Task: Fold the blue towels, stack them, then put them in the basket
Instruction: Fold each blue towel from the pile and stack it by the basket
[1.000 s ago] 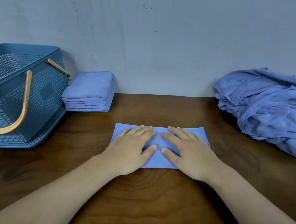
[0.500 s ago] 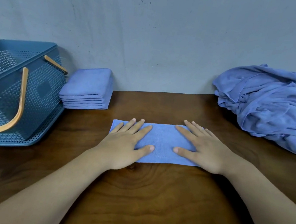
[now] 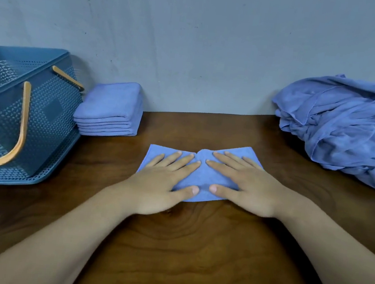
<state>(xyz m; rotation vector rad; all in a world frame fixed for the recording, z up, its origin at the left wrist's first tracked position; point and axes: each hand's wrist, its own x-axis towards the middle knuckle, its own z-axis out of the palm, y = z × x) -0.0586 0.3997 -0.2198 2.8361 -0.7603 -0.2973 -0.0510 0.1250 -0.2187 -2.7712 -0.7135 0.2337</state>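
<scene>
Where wooden table (image 3: 182, 245) meets grey wall (image 3: 191, 49), folded towels (image 3: 111, 108) sit.

The basket (image 3: 46, 115) runs off the left edge of the frame, the heap of loose towels (image 3: 345, 130) off the right edge. In the centre, the left hand (image 3: 161, 183) and right hand (image 3: 248, 187) cover the folded towel (image 3: 204, 173) at both lower corners. The bottom edge cuts off both forearms (image 3: 79, 234).

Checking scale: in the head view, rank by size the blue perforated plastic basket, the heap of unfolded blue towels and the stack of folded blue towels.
1. Blue perforated plastic basket and heap of unfolded blue towels: alike, both cropped.
2. Stack of folded blue towels: smallest.
</scene>
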